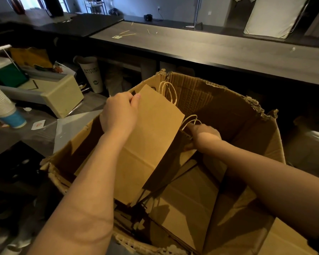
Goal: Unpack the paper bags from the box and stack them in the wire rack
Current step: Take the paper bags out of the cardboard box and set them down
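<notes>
One box (219,100), left hand (118,115) gripping one paper bag (151,129), right hand (204,138) pinching another's handle (189,120)

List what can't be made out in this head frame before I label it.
- The wire rack: nowhere in the head view, outside the frame.
- Grip of the right hand: it reaches toward a twine handle, but the hand's back and shadow hide whether the fingers close on it.
- Bags left in the cardboard box: the count is hidden by the paper bag held by the left hand, by both forearms, and by shadow.
</notes>
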`<state>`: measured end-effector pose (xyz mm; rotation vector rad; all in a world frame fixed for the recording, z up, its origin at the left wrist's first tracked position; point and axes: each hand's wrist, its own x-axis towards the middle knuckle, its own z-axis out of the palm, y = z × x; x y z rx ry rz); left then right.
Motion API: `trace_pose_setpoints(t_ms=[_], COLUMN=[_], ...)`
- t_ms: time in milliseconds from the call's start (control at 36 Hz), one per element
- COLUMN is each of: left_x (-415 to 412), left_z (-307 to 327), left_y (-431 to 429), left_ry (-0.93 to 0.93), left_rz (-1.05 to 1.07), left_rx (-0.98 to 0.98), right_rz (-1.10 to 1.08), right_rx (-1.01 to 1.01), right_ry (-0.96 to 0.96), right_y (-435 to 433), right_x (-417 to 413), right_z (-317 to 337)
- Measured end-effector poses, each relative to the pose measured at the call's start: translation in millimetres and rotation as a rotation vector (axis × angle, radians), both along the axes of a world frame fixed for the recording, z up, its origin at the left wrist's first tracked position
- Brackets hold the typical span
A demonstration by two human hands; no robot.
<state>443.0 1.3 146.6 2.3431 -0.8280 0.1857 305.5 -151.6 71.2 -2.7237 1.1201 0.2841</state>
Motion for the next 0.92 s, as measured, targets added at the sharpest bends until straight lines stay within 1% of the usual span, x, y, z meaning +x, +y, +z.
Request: trace_pose_setpoints(t_ms=[83,306,472,667,750,833,889,917], left_x=[0.2,-2.0,-1.7,-10.6,-14.1,-22.9,-30.9,-35.1], left_z=[-0.2,1.7,1.6,5.7,7.0,13.0,21.4,26.1], left_y=[1.4,6.5,14.6,19.1,18.6,13.4,8.4,6.0], left_ry=[0.001,0.016,0.046,0.107,0.209,0.416,0.517,0.529], left_rz=[0.003,0.0,0.016,-0.02,-0.059,-0.107,-0.162,-0.196], left_rx=[-0.01,-0.029,-0.072,-0.185,-0.25,-0.326,-0.335,-0.316], right_rz=[0.063,0.086,-0.004,-0.031,-0.074,-0.141,-0.188,-0.214], right_rx=[0.1,0.285,0.369,0.488,0.605,0.681,0.714,0.729], right_ry=[-0.23,-0.587,-0.908,-1.186,-1.314,-1.444,-1.519,-1.557], right_y=[-2.0,9.8,15.7,11.1,7.4,6.1,6.1,6.8], right_x=[-0.4,1.9,1.5,-22.4,-39.3,-57.5,-70.5,-77.2], right_z=[4.8,20.8,45.2,85.7,97.0,100.4,102.0,103.1])
